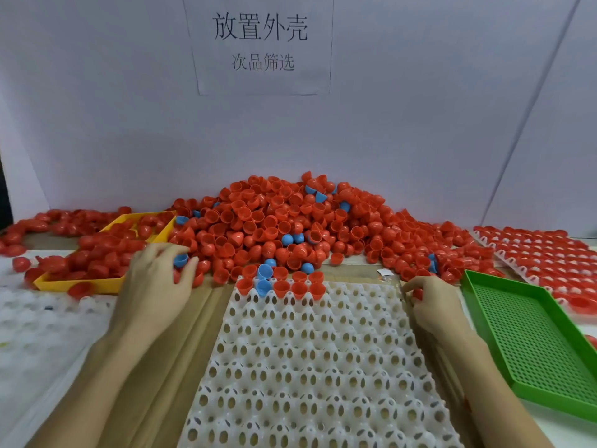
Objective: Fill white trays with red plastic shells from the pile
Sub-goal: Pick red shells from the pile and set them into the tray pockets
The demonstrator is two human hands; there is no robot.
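Head cam: left hand (155,286) has its fingers curled round a blue shell (181,260) at the pile's (290,221) front edge, right hand (429,302) pinches a red shell (417,293) beside the white tray (307,367). Tray's far row holds a few red shells plus blue ones. Yellow tray (97,282) left, green tray (529,344) right.
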